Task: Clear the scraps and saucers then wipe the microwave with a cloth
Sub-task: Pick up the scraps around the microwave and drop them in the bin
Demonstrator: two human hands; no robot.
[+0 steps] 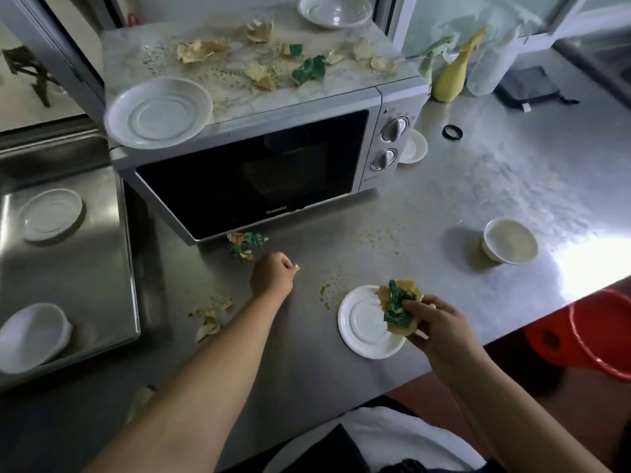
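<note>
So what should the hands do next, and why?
Probably carry the left hand across and add its pinched small scrap to the bundle of scraps the right hand grips above the saucer. More scraps lie by the microwave.

My silver microwave (259,158) sits at the back of the steel counter (444,206), with torn paper scraps (259,59) and two white saucers (158,112) on top. Before it, my left hand (271,276) pinches a scrap; my right hand (440,322) holds a crumpled wad (399,307) over a third saucer (365,326). A metal tray (68,268) lies left.
</note>
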